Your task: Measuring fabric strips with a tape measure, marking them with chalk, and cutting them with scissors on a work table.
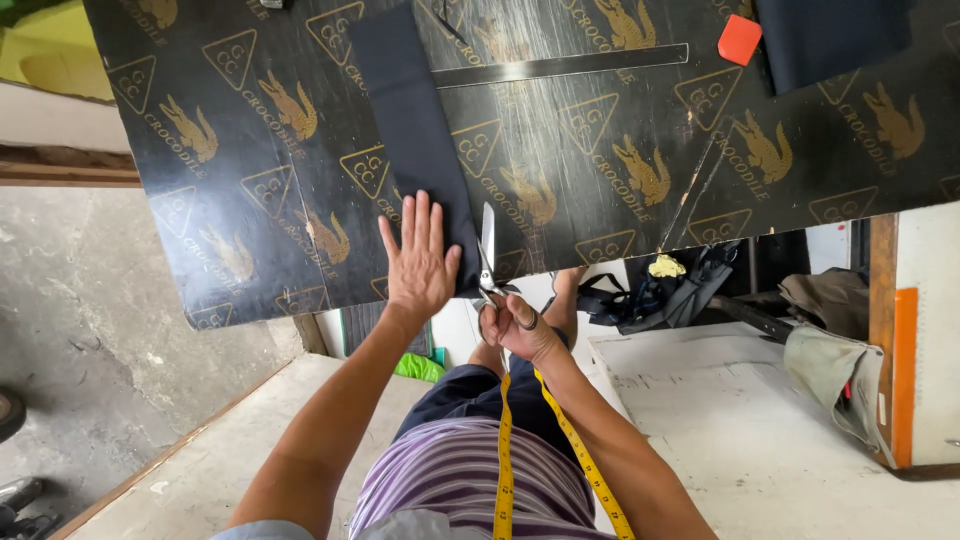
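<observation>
Head view, looking down. Left hand (420, 262) flat, fingers spread, palm pressing the near end of a dark navy fabric strip (412, 130) on the black printed cutting table (250, 200). Strip runs from the left hand up toward 11 o'clock, far end near the table's top edge. Right hand (517, 325) at 3 o'clock of the left, just beside it, fingers closed through the handles of steel scissors (487, 258); blades point to 12 o'clock, along the strip's right edge, touching or nearly so, can't tell. Metal ruler (560, 67) lies across the table at 1 o'clock of the hands. Orange chalk piece (740, 39) and another dark cloth (830, 35) at 2 o'clock, well apart. Yellow measuring tape (505, 460) hangs at the person's chest.
</observation>
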